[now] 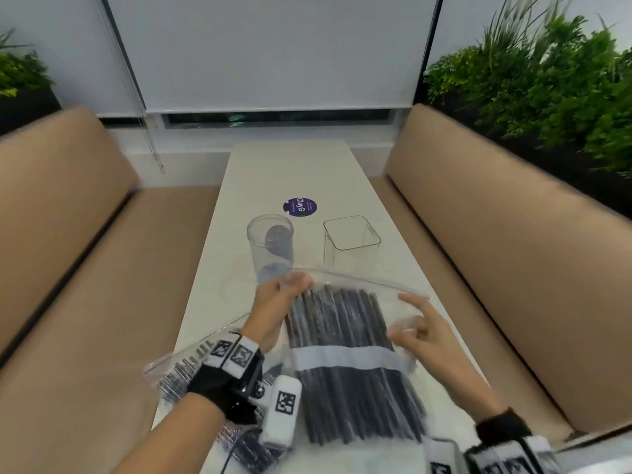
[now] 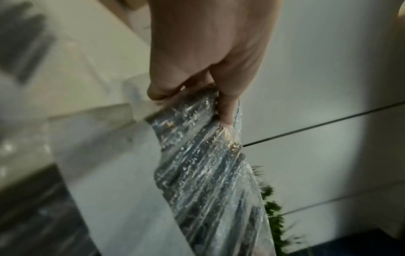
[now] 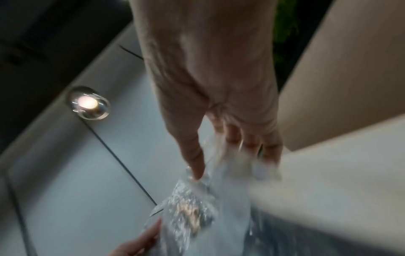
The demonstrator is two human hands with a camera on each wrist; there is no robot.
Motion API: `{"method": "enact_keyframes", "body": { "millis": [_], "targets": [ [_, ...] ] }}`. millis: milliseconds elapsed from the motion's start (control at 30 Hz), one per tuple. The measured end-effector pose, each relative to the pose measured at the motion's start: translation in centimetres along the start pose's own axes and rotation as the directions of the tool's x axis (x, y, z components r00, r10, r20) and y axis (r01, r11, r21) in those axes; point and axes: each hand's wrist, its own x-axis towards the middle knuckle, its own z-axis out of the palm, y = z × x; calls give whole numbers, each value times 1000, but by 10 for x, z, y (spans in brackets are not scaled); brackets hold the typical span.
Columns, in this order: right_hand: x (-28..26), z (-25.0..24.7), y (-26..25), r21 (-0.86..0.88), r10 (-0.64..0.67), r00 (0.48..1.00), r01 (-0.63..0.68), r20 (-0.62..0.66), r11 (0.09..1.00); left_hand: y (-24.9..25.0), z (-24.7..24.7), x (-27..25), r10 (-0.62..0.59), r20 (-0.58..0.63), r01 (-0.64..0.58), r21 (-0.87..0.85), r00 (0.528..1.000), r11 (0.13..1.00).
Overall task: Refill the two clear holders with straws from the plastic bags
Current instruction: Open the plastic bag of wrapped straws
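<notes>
A clear plastic bag (image 1: 345,333) full of black straws (image 1: 342,323) lies lengthwise on the white table (image 1: 294,165), with a white band across its middle. My left hand (image 1: 294,283) grips the bag's far left corner by its open mouth; the left wrist view shows the fingers (image 2: 225,110) curled on the crinkled plastic bag (image 2: 208,173). My right hand (image 1: 405,318) pinches the film at the bag's right edge, index finger stretched out. Beyond the bag stand a round clear holder (image 1: 270,241) and a square clear holder (image 1: 352,234), both with no straws in them.
A second bag of straws (image 1: 178,371) lies under my left wrist near the table's front left edge. A purple round sticker (image 1: 300,206) sits behind the holders. Beige benches (image 1: 496,241) run along both sides, with plants (image 1: 547,80) behind.
</notes>
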Motion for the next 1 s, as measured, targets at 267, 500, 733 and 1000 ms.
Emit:
{"method": "enact_keyframes", "body": {
  "millis": [267, 500, 733, 1000],
  "targets": [
    [-45, -69, -111, -286, -457, 868, 396, -195, 873, 144, -12, -64, 351, 486, -497, 213, 801, 841],
    [-21, 30, -120, -76, -410, 908, 416, 85, 906, 145, 10, -77, 208, 686, -579, 369, 697, 727],
    [-12, 44, -119, 263, -321, 947, 304, 24, 916, 127, -1, -79, 525, 161, -535, 456, 836, 711],
    [-6, 51, -144, 295, -296, 948, 251, 117, 922, 131, 7, -92, 320, 219, -373, 271, 922, 888]
  ]
}}
